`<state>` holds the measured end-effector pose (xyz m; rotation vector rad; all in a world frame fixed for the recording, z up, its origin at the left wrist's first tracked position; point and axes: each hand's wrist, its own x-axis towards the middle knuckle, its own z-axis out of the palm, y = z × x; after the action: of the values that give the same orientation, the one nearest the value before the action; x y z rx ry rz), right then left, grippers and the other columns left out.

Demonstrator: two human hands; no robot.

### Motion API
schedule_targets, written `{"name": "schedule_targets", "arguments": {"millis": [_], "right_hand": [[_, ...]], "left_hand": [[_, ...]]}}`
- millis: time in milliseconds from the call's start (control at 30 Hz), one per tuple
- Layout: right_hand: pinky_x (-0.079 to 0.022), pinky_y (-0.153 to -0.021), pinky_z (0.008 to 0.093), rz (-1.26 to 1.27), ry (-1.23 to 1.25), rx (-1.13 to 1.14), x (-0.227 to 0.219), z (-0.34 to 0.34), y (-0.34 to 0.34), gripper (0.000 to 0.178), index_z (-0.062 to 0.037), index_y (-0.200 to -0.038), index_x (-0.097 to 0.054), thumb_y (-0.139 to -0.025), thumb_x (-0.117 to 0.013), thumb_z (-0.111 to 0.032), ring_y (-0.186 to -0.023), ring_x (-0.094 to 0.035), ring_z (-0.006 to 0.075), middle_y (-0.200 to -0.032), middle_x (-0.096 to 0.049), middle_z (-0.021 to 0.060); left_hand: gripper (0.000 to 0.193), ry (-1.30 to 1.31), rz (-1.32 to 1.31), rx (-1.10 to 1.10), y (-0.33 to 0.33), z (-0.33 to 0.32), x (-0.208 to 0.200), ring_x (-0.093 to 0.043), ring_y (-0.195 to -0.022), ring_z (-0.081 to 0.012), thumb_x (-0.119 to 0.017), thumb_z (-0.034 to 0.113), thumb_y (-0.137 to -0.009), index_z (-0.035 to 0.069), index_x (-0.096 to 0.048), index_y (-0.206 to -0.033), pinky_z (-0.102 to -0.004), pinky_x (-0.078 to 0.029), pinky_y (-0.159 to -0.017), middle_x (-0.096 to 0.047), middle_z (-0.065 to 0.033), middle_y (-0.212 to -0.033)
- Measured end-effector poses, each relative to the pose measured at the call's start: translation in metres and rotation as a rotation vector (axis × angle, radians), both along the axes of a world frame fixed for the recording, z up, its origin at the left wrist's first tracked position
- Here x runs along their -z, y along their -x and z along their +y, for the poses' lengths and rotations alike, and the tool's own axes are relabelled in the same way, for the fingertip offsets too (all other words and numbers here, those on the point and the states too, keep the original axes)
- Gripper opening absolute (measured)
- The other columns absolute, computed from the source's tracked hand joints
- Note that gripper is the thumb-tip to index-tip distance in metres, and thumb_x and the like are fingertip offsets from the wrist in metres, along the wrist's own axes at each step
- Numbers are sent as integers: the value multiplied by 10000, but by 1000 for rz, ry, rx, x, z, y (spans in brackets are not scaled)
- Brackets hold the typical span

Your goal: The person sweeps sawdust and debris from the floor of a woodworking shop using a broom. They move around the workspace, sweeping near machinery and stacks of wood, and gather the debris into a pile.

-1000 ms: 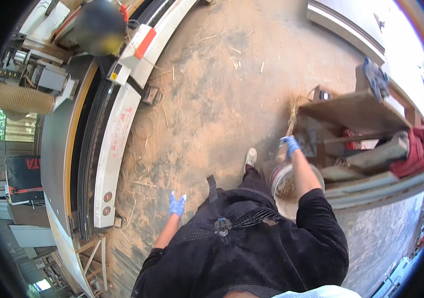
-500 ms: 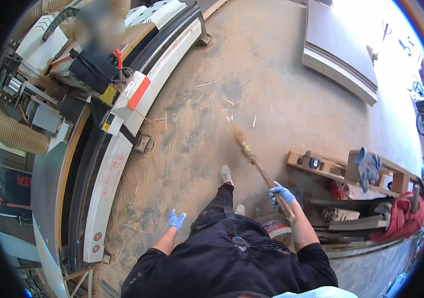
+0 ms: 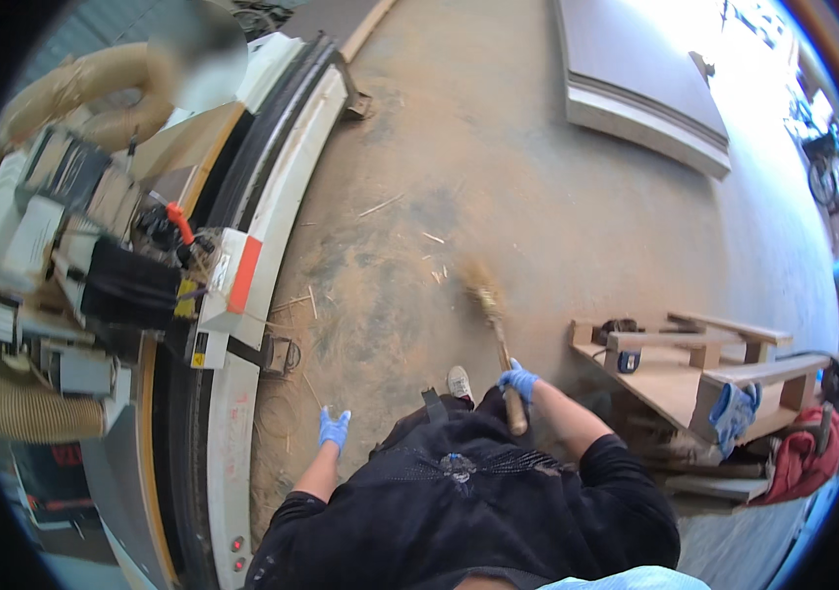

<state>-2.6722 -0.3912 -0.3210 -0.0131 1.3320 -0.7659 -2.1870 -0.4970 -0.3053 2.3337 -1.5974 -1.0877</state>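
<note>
And the right hand (image 3: pixel 518 382) is gripping the broom (image 3: pixel 495 315) at four o'clock, blurred bristles (image 3: pixel 477 275) pointing toward eleven above the dusty floor (image 3: pixel 518 197). It's looking light, stiff-shafted, soft-tipped; the bare handle (image 3: pixel 517 417) is probably offering the best hold. At seven, the left hand (image 3: pixel 334 429) is hanging empty, fingers parted.

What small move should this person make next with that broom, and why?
Probably a short stroke leftward: the right hand grips the broom, its bristles are just right of some pale wood slivers, and the floor around them looks dusty.
</note>
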Motion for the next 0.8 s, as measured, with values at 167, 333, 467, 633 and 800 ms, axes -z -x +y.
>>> {"name": "schedule_targets", "arguments": {"millis": [167, 333, 467, 633, 800], "right_hand": [[-451, -431, 305, -552, 93, 256, -76, -16, 94, 446, -165, -1156, -350, -782, -593, -162, -486, -522, 134, -643, -532, 42], [-447, -436, 283, -497, 141, 421, -101, -45, 142, 419, -201, -1132, -339, -788, -563, -120, -479, -504, 124, -669, -526, 26], [-439, -477, 300, -340, 158, 683, -99, -72, 231, 328, -209, -1059, -397, -785, -559, -127, -492, -507, 153, -674, -522, 19], [-414, -407, 328, -166, 55, 614, -42, -99, 382, 162, -123, -640, -487, -745, -574, -211, -447, -493, 173, -534, -505, 20], [-415, -410, 326, -182, 28, 704, -13, -140, 470, 121, -146, -620, -496, -723, -545, -186, -420, -464, 172, -521, -504, 1]], "left_hand": [[820, 18, 99, 104, 91, -65, -2, -301, -1256, -298, -637, 408, -744, -12, -242, -1328, -326, -255, -1026, -295, -204, -1357], [824, 9, 143, 105, 161, -90, 6, -301, -1255, -303, -639, 397, -747, -3, -223, -1336, -339, -257, -1023, -286, -200, -1363], [813, -47, 29, 56, 196, -89, 14, -317, -1245, -299, -639, 386, -750, 11, -222, -1339, -341, -276, -1009, -299, -202, -1356], [804, -175, 37, -130, 249, -80, 3, -348, -1223, -308, -641, 376, -749, 22, -225, -1339, -346, -300, -990, -317, -219, -1341], [807, -143, -23, -124, 289, -48, -32, -366, -1210, -309, -645, 375, -746, 35, -223, -1343, -343, -313, -977, -338, -234, -1320]]}}
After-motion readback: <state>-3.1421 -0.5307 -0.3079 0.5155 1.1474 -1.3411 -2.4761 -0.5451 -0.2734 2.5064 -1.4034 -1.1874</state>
